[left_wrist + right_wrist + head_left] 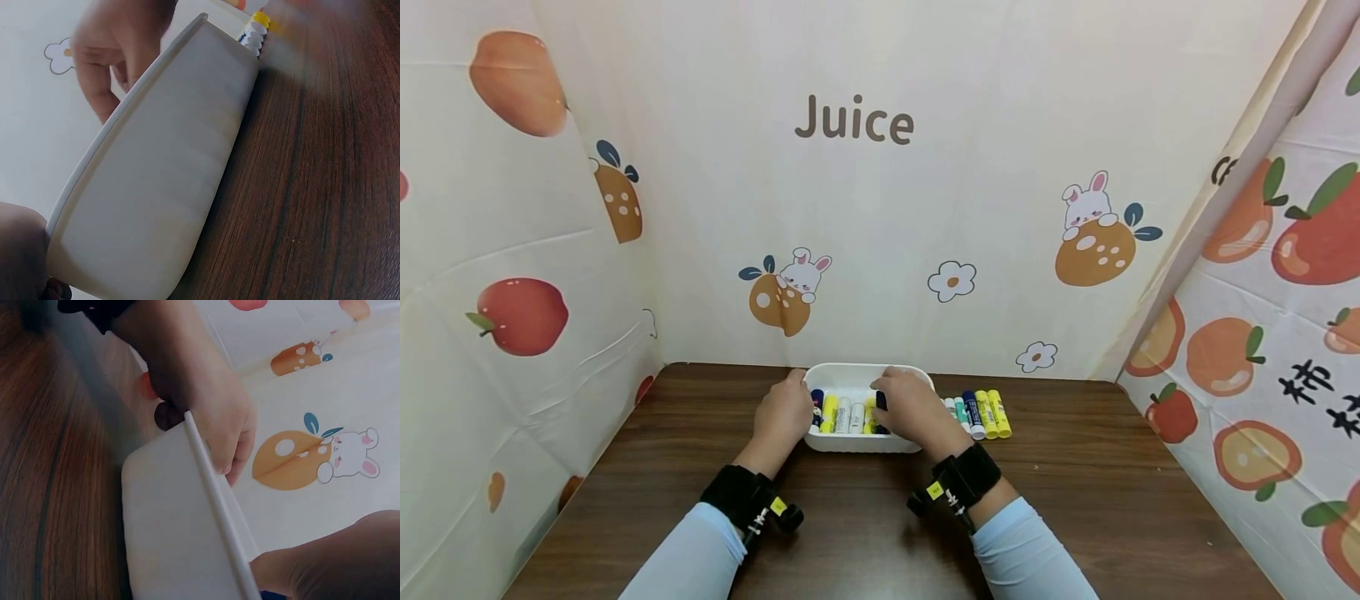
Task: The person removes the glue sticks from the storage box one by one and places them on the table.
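Note:
The white plastic tray (pixel 865 444) stands near the back of the table. In it lies a row of stubby capped sticks, shaped like glue sticks, among them a yellow one (pixel 829 414) and white ones (pixel 856 418). My left hand (pixel 782 408) grips the tray's left end; in the right wrist view its fingers go over the rim. Over the tray's right end, my right hand (pixel 910 404) pinches a dark stick (pixel 881 402) between thumb and fingers. The right hand (pixel 122 40) reaches down behind the rim in the left wrist view, hiding its fingertips.
More stubby sticks (pixel 987 415), yellow, white, green and dark blue, lie side by side just right of the tray. Wood-grain table (pixel 865 525) stretches in front. A printed cloth wall (pixel 865 208) rises close behind the tray, with others at both sides.

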`<state>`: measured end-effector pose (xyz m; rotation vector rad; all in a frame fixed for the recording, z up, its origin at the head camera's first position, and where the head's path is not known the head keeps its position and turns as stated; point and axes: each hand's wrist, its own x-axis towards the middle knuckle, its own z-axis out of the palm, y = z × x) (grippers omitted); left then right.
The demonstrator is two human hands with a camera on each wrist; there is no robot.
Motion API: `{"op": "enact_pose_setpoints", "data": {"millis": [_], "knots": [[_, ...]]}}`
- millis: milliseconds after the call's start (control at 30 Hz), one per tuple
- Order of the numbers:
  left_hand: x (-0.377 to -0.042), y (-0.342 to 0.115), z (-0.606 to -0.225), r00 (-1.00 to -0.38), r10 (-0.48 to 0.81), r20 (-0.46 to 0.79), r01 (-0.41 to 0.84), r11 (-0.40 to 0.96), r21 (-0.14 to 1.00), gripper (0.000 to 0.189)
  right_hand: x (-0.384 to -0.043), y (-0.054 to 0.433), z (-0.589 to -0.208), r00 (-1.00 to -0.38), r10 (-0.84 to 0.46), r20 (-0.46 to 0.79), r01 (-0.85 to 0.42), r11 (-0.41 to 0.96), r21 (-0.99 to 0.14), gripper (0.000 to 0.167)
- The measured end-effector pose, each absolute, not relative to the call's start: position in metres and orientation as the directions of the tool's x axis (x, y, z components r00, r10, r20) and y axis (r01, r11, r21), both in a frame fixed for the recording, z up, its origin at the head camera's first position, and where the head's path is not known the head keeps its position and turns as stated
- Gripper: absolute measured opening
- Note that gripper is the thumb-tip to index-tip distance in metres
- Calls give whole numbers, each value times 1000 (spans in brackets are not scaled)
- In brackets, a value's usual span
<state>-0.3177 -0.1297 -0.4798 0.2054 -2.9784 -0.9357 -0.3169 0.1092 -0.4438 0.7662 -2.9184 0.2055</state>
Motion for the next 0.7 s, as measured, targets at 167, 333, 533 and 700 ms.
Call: {"op": "enact_pose_setpoints", "data": {"millis": [167, 333, 533, 700], "knots": [[-317, -129, -478, -992, -127, -24, -118, 815, 568, 50, -314, 109, -438, -883, -452, 126, -469, 862, -194, 44], [-317, -129, -478, -992, -127, -25, -118, 815, 567, 50, -315, 110, -438, -889, -442, 122, -458, 853, -248, 40], [-317, -130, -479, -992, -125, -18, -113, 818, 563, 50, -315, 110, -438, -894, -434, 115, -446, 826, -346, 32], [-317, -129, -479, -992, -122, -12, -107, 819, 564, 50, -315, 111, -438, -912, -401, 93, -403, 823, -400, 42]]}}
